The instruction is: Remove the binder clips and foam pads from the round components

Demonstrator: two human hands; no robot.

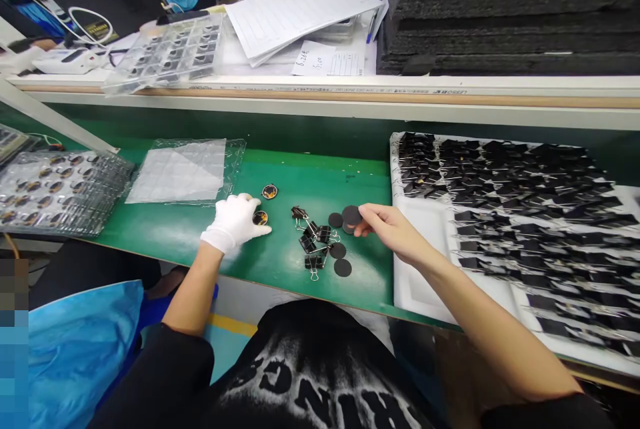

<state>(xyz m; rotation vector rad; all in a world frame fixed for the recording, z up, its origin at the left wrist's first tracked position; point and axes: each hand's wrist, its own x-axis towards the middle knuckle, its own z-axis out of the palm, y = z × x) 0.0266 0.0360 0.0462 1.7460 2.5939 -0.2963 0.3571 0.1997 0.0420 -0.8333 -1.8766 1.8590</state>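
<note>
My left hand [233, 221], in a white glove, has its thumb and fingers around a small round part [260, 217] with a shiny rim and a black-and-orange face. A second such round part [270, 191] lies just beyond it on the green tabletop [280, 249]. Between the thumb and fingers of my bare right hand [383, 225] is a thin black disc [352, 215]. Beneath and beside it lie more black discs [343, 267], several in all. A loose heap of black binder clips [315, 237] sits between my two hands.
At right, a white foam tray [425, 212] carries rows of black binder clips [500, 175]. Stacked clear trays [60, 192] of round parts stand at left, near a clear plastic tray [235, 155] with white paper. A shelf edge [320, 105] crosses behind, below papers and black foam sheets [500, 22].
</note>
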